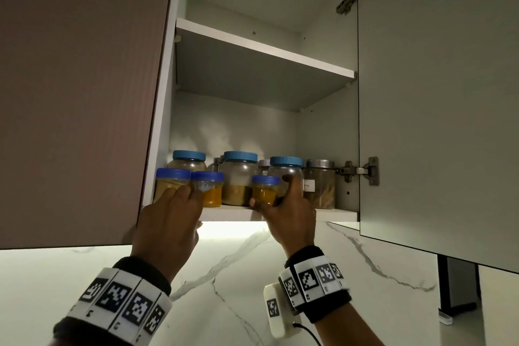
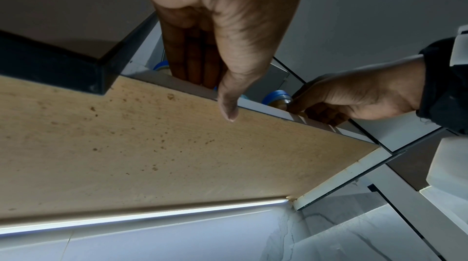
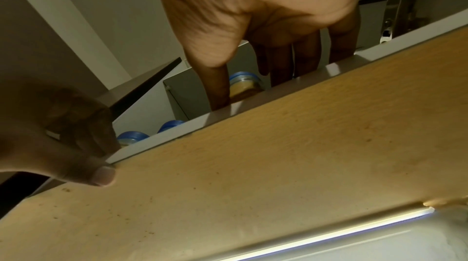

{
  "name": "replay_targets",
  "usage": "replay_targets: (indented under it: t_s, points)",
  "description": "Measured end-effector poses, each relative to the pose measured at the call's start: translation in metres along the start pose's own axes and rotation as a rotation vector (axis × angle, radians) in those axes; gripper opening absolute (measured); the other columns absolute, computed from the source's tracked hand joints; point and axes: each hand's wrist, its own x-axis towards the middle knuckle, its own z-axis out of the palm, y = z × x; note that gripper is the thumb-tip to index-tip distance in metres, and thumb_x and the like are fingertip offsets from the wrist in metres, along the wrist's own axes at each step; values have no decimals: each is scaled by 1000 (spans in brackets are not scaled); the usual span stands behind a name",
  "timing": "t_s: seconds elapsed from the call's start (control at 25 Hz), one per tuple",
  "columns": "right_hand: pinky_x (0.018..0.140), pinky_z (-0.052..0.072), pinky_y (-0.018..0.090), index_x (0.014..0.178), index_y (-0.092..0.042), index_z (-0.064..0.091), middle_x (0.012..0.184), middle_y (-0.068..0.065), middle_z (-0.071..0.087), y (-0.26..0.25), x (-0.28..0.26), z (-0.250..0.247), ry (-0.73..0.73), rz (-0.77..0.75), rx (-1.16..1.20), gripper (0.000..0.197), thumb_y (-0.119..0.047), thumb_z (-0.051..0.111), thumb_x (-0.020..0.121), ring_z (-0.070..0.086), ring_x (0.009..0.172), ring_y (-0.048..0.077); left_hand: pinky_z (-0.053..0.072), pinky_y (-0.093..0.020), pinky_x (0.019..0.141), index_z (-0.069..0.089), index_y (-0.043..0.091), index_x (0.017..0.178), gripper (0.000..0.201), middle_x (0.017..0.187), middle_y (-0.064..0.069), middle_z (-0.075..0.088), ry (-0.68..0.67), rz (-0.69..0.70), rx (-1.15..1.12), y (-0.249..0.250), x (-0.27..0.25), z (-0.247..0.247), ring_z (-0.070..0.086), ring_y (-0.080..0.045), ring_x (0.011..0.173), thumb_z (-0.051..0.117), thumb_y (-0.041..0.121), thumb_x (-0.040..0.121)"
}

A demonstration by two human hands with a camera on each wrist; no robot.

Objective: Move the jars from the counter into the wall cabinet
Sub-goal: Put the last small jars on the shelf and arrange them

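Observation:
The wall cabinet stands open, and its bottom shelf [image 1: 233, 215] carries several jars. Three small blue-lidded jars with yellow contents stand along the front edge. My right hand [image 1: 273, 199] grips the rightmost small jar [image 1: 265, 189], thumb on its left and fingers round its right; the right wrist view shows this jar [image 3: 244, 85] between thumb and fingers. My left hand [image 1: 182, 194] lays straight fingers [image 2: 195, 65] against the leftmost small jar [image 1: 171, 182], beside the middle one [image 1: 209, 191], with the thumb under the shelf edge. Larger blue-lidded jars [image 1: 240, 177] stand behind.
A steel-lidded jar [image 1: 320, 185] stands at the shelf's right end, near the hinge. The open door [image 1: 435, 107] hangs to the right, and a closed brown door [image 1: 78, 93] is on the left. The upper shelf [image 1: 264, 50] holds nothing. A lit marble backsplash [image 1: 224, 275] lies below.

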Motion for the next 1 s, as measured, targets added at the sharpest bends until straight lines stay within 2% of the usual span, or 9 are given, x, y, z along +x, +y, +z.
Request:
replay_targets:
  t_s: [0.24,0.44,0.6,0.76,1.0]
  points:
    - [82,55,39,120,-29,39,99,-11,65,-19,-5,5,-40,-36,28,68,-54,74,68,64,87,9,51,-31,44,67,5,77,51,65,-10,66,-15,-11,-20,1,0,-2,64,-24,54,94,14,35]
    - [82,55,43,128,-28,35,98,-9,66,-6,3,-5,-42,22,31,75,-49,75,68,65,82,12,52,-32,44,67,6,78,50,66,-10,66,-37,-30,-19,0,1,-2,64,-24,54,94,16,37]
    - [82,54,46,128,-28,36,93,-11,67,12,8,-13,12,46,29,82,-63,67,61,66,82,13,53,-34,43,67,4,78,53,66,-12,66,-48,-15,-10,1,1,-2,64,-27,54,95,14,34]
    - [83,54,46,128,-29,35,93,-11,67,13,8,-11,14,58,4,82,-60,73,63,67,83,13,53,-36,43,67,3,78,53,65,-14,66,-62,-19,-16,1,0,-4,65,-28,53,94,12,34]
    - [81,55,40,135,-23,30,99,-1,69,11,13,-14,-31,107,-26,95,-57,79,60,68,87,20,51,-33,41,68,3,76,53,62,-12,65,-100,-11,-4,3,0,-9,64,-26,50,95,14,32]
